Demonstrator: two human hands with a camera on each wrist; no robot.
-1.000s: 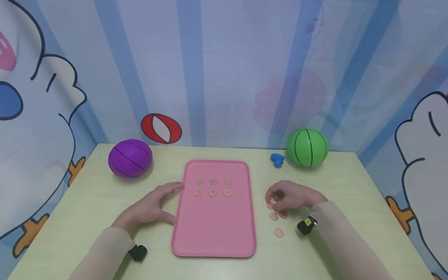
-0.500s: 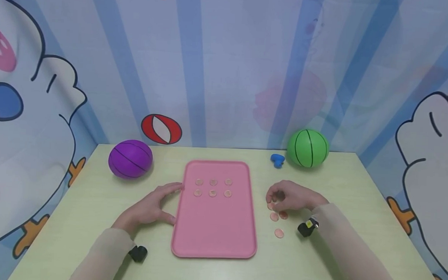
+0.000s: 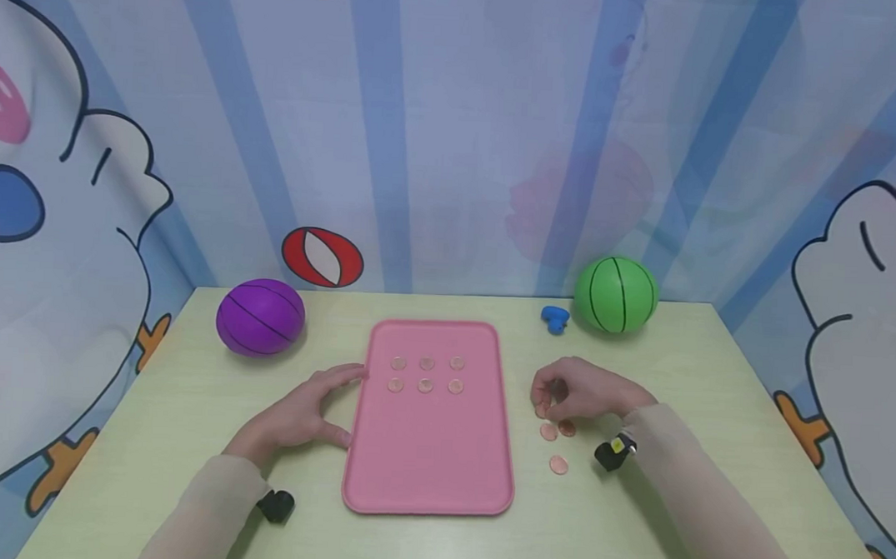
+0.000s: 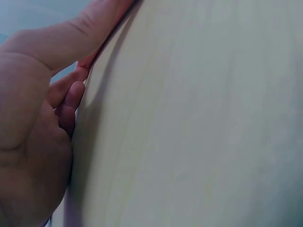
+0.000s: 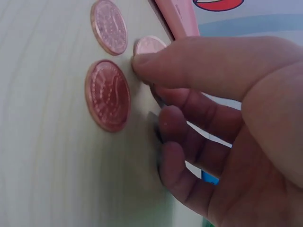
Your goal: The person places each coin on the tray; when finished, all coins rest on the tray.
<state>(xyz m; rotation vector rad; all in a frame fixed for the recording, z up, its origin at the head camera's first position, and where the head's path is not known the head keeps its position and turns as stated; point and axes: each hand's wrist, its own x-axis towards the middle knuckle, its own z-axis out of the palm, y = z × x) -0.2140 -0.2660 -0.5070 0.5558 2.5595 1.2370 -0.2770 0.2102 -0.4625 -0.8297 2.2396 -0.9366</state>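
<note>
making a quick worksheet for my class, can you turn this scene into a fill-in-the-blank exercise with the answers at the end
1. The tray next to the left hand is ____ in colour.
2. The coins on the tray lie in two rows of ____ each.
3. The hand with its thumb tip at a coin off the tray is the person's ____ one.
4. The ball beside the small blue object is coloured ____.

Missing words: pink; three; right; green

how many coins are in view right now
10: six coins in two rows of three on the pink tray, three coins on the table right of it, and one coin at the right hand. More may be hidden under that hand.
</note>
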